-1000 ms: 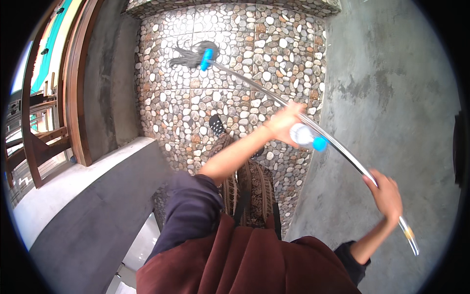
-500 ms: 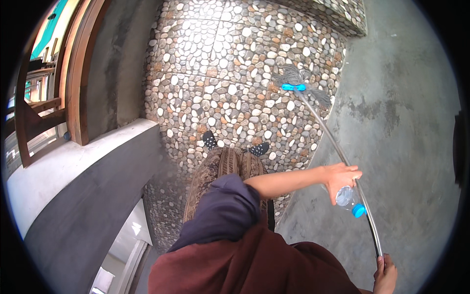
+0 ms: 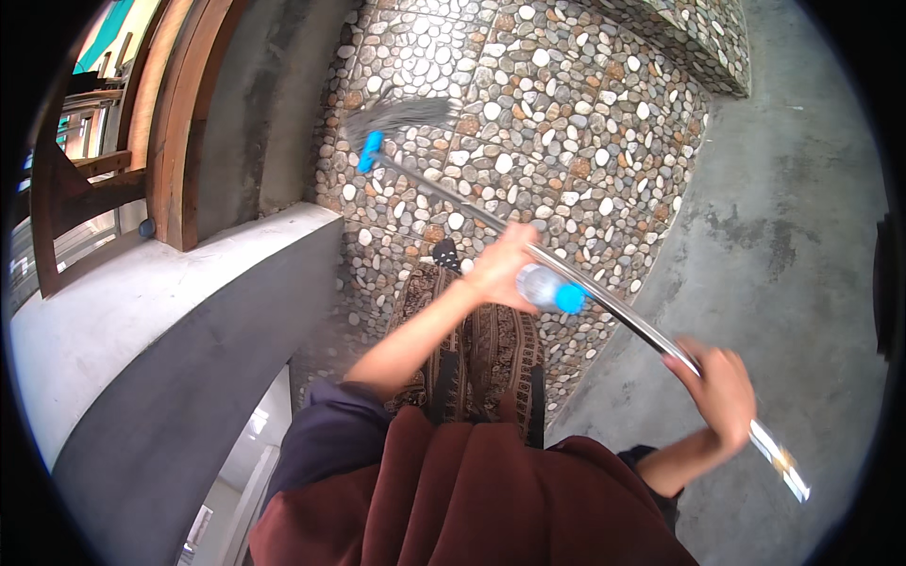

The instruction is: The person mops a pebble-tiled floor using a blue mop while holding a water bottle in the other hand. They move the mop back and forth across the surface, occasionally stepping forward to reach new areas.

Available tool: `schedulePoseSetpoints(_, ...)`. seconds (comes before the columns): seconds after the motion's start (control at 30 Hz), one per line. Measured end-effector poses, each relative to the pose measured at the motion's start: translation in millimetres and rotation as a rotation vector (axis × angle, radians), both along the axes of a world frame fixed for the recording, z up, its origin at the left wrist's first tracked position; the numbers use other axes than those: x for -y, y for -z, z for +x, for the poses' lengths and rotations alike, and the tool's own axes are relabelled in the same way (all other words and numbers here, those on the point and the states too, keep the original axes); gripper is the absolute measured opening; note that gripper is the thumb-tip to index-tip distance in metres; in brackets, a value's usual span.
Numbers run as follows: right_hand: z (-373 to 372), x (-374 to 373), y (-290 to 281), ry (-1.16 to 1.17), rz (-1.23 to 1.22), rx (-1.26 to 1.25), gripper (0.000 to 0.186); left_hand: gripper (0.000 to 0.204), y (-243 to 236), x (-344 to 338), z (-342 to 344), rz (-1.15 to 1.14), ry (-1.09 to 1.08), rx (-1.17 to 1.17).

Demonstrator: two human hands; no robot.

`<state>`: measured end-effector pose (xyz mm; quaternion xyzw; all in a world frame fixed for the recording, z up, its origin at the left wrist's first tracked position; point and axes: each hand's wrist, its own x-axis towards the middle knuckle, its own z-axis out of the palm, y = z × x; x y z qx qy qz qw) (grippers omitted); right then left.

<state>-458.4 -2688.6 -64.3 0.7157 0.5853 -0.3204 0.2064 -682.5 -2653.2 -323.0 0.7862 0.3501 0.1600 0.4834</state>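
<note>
A mop with a grey stringy head [image 3: 406,115], blue clamp [image 3: 371,151] and steel pole [image 3: 613,307] slants across the pebbled floor [image 3: 547,113]. My left hand [image 3: 497,269] grips the pole midway, together with a clear plastic bottle [image 3: 536,285] with a blue cap. Lower down the pole, my right hand [image 3: 717,387] is closed round it near its upper end. The strands of the mop head lie fanned out, blurred, above my dark dotted sock [image 3: 444,253].
A grey concrete surface [image 3: 793,245] borders the pebbles on the right; a pebbled ledge [image 3: 689,38] stands at the top. On the left are a white-topped low wall [image 3: 142,292], wooden framing [image 3: 175,123] and an opening below.
The mop head swung right, then back left since half a second ago. Both hands moved left and up with the pole. The view has shifted slightly.
</note>
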Motion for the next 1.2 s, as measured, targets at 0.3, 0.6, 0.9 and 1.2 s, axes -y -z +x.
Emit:
schedulePoseSetpoints(0.3,-51.3,12.3,102.3,0.050,-0.117,-0.098,0.025,0.057,57.9,3.0,-100.6,0.002,0.204,-0.273)
schedulePoseSetpoints(0.6,-29.0,116.2,205.4,-0.003,-0.363,-0.211,0.026,0.065,24.5,50.4,-95.9,-0.573,0.282,-0.044)
schedulePoseSetpoints(0.9,-92.3,246.3,292.9,0.220,-0.256,-0.403,0.029,0.089,15.7,49.2,1.0,-0.562,0.448,-0.475)
schedulePoseSetpoints(1.2,-120.1,296.8,310.5,0.704,-0.616,-1.115,0.035,0.084,91.6,69.1,65.9,-0.490,0.202,-0.891)
